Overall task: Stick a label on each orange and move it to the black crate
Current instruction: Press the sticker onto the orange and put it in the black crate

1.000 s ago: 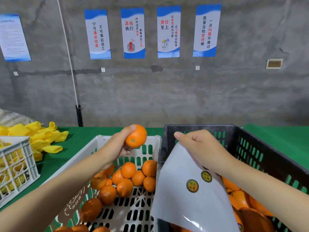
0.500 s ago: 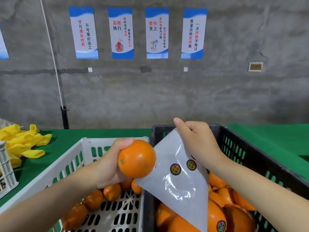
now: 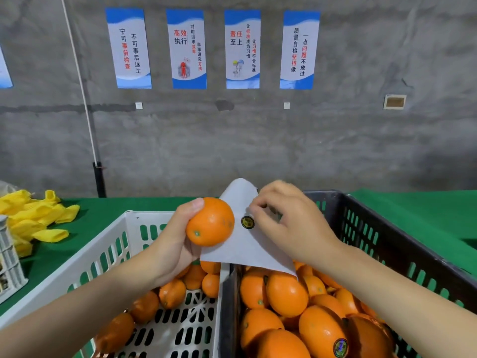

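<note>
L hand (image 3: pixel 175 245) grips orange (image 3: pixel 210 222); R hand (image 3: pixel 293 224) pinches label sheet (image 3: pixel 246 250) over black crate (image 3: pixel 379 244); white crate (image 3: pixel 144 217) beside.

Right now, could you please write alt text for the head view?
A left hand grips an orange above a white crate while the right hand pinches a label sheet over a black crate of oranges.

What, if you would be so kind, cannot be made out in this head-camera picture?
All in the head view:
Round black-and-yellow label on the white backing sheet: print too small to read.
Right hand: motion blur hides what, if anything, its fingertips pinch.
Round orange in the left hand: far side faces away, so any label there is unseen.
Black slatted plastic crate: near end cut off by the bottom edge.
</note>
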